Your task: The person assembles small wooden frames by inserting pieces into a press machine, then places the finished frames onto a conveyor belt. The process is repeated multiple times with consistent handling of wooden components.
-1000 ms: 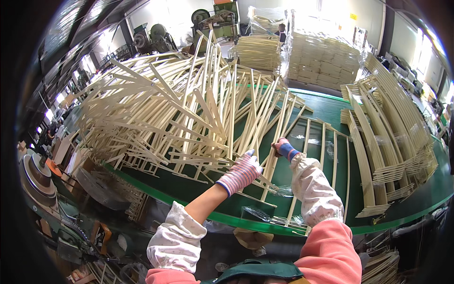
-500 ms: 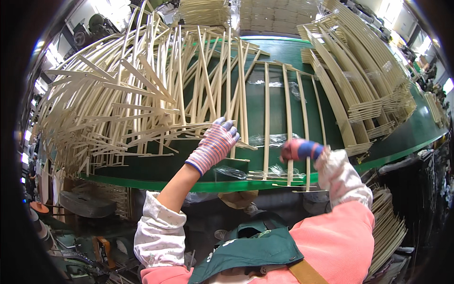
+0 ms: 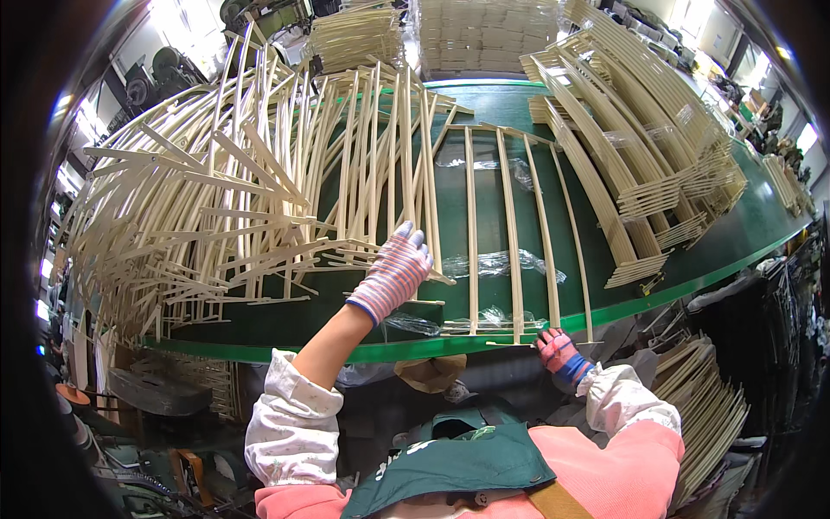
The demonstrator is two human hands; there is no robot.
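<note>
A slatted wooden frame (image 3: 512, 233) of pale, thin rods joined by end strips lies on the green table, its near end reaching the rim. At that near edge, my right hand (image 3: 560, 353), in a striped glove, is closed on the end strip of the frame. My left hand (image 3: 394, 270), in a pink-and-grey striped glove, has its fingers bent at the near ends of several wooden rods (image 3: 406, 164) beside the big pile. The fingertips touch these rods; the palm side is hidden.
A large tangled pile of wooden frames (image 3: 207, 182) covers the table's left side. Neat stacks of frames (image 3: 640, 147) stand at the right. Clear plastic film (image 3: 493, 263) lies on the green table (image 3: 692, 251). Below the edge at right is a bundle of rods (image 3: 705, 406).
My right hand has come down toward the table's near edge, and the slatted frame has shifted slightly. The left hand stays at the rods, a little lower in view.
</note>
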